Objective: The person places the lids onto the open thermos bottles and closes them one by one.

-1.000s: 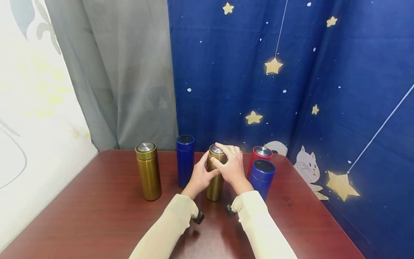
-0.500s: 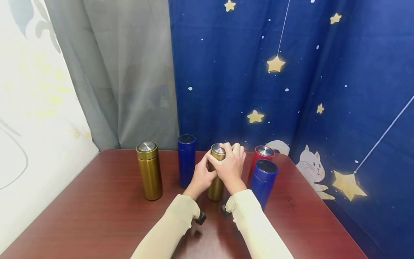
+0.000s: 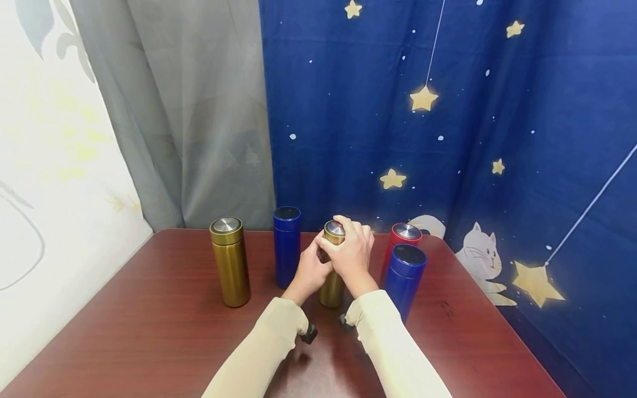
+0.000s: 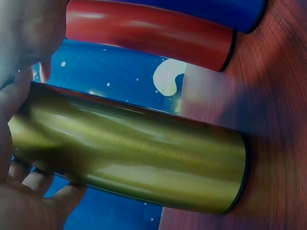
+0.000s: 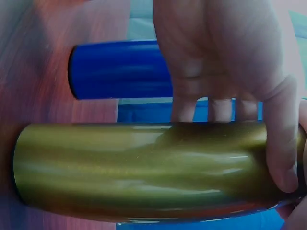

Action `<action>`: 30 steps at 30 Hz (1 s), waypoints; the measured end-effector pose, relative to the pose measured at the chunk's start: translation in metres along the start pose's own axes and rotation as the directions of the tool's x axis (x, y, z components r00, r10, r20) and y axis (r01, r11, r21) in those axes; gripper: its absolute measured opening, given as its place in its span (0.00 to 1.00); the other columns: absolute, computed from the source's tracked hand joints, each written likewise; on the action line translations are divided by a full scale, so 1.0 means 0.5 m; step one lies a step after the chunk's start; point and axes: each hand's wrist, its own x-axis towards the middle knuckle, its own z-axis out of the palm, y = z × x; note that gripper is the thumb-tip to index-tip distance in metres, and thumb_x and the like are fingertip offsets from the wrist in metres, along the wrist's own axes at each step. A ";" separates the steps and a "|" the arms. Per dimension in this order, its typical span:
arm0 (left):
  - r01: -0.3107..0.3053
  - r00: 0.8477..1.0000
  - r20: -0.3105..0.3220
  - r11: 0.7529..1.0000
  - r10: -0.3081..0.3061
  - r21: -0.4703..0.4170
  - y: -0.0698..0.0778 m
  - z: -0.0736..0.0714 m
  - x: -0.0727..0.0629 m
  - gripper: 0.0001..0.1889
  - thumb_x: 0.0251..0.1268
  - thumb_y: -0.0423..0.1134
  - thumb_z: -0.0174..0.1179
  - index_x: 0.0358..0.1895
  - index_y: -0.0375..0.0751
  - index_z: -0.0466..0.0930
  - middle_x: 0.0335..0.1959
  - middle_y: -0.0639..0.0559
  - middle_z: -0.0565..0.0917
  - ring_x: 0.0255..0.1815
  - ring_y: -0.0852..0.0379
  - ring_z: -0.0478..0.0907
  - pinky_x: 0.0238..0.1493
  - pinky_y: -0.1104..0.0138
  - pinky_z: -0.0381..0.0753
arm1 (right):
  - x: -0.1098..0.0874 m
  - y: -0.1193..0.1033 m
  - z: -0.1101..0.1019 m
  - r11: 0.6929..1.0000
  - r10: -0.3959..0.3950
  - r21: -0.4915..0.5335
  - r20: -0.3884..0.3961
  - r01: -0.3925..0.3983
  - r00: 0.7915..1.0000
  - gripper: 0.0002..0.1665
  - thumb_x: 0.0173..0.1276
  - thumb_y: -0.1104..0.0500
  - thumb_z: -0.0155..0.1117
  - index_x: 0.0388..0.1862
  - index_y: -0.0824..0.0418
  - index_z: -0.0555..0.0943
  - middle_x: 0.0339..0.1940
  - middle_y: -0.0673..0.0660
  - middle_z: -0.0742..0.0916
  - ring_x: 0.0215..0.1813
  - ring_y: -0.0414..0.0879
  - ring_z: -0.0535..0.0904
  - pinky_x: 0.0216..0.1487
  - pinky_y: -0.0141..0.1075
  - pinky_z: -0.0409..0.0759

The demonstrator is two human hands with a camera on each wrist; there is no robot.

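Note:
A gold thermos bottle [image 3: 332, 290] with a silver-topped lid [image 3: 334, 229] stands upright on the table between both hands. My left hand [image 3: 311, 271] grips the upper body from the left. In the left wrist view, the left fingers [image 4: 72, 194] curl round the gold thermos bottle [image 4: 144, 151]. My right hand [image 3: 354, 251] holds the lid end, its fingertips over the rim of the top and its thumb on the near side. The hands meet at the lid seam and partly hide it. In the right wrist view, the bottle's base [image 5: 29, 163] stands on the wood.
A second gold bottle [image 3: 232, 271] and a tall blue one [image 3: 286, 249] stand to the left. On the right, a blue bottle [image 3: 404, 282] stands in front of a red one [image 3: 405, 235]. Curtains [image 3: 348, 121] hang behind the reddish-brown table [image 3: 164, 331].
My right hand has turned about the lid, its fingers first curling in, then stretching back over the top. The left hand keeps its grip. The view has shifted slightly.

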 end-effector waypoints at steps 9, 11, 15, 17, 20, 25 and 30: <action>0.081 0.996 0.047 0.995 -0.078 -0.065 -0.003 0.000 -0.003 0.44 0.53 0.34 0.73 0.73 0.35 0.59 0.65 0.40 0.73 0.62 0.49 0.74 0.60 0.60 0.74 | -0.001 0.024 -0.033 0.984 -0.027 0.179 0.168 -0.003 0.985 0.29 0.57 0.53 0.69 0.60 0.54 0.81 0.54 0.58 0.83 0.58 0.55 0.67 0.62 0.54 0.59; 0.088 0.995 0.049 0.993 -0.084 -0.078 -0.001 -0.001 -0.003 0.45 0.53 0.35 0.73 0.74 0.36 0.58 0.65 0.40 0.73 0.61 0.49 0.75 0.60 0.60 0.74 | 0.001 0.025 -0.038 0.977 -0.035 0.215 0.184 -0.006 0.982 0.29 0.57 0.55 0.68 0.60 0.54 0.80 0.55 0.59 0.82 0.59 0.55 0.67 0.62 0.55 0.60; 0.075 0.996 0.047 0.993 -0.071 -0.091 0.004 0.002 -0.003 0.44 0.54 0.35 0.73 0.74 0.37 0.58 0.64 0.39 0.74 0.59 0.47 0.76 0.58 0.58 0.76 | -0.003 0.030 -0.043 0.963 -0.043 0.268 0.142 0.004 0.989 0.28 0.58 0.53 0.71 0.59 0.54 0.81 0.54 0.58 0.83 0.59 0.53 0.68 0.59 0.53 0.64; 0.074 0.996 0.052 0.994 -0.070 -0.085 0.003 0.003 -0.004 0.44 0.54 0.35 0.72 0.74 0.36 0.58 0.64 0.38 0.74 0.58 0.47 0.77 0.57 0.57 0.76 | -0.008 0.035 -0.039 0.963 -0.043 0.269 0.095 0.016 0.995 0.28 0.56 0.52 0.74 0.58 0.53 0.82 0.52 0.56 0.84 0.57 0.52 0.69 0.58 0.51 0.65; 0.068 0.996 0.061 0.995 -0.064 -0.067 0.003 0.008 -0.004 0.44 0.54 0.34 0.72 0.74 0.35 0.58 0.64 0.38 0.74 0.58 0.47 0.77 0.57 0.58 0.77 | -0.015 0.040 -0.030 0.972 -0.043 0.233 0.014 0.038 0.999 0.28 0.53 0.50 0.77 0.55 0.53 0.84 0.48 0.56 0.85 0.53 0.53 0.70 0.55 0.49 0.64; 0.032 0.999 0.034 0.998 -0.030 -0.056 0.006 0.008 0.000 0.42 0.53 0.30 0.70 0.73 0.36 0.61 0.62 0.39 0.76 0.58 0.48 0.77 0.57 0.59 0.77 | -0.013 0.029 -0.016 0.985 -0.034 0.164 -0.087 0.048 0.996 0.30 0.50 0.45 0.79 0.51 0.54 0.84 0.42 0.58 0.81 0.49 0.55 0.69 0.51 0.49 0.64; 0.025 1.000 0.009 0.998 -0.024 -0.058 0.009 0.004 0.002 0.41 0.50 0.23 0.67 0.71 0.35 0.63 0.62 0.38 0.76 0.61 0.48 0.75 0.60 0.59 0.74 | -0.007 0.016 -0.001 0.994 -0.025 0.104 -0.131 0.039 0.991 0.31 0.48 0.41 0.78 0.47 0.56 0.82 0.41 0.59 0.78 0.49 0.56 0.68 0.50 0.50 0.64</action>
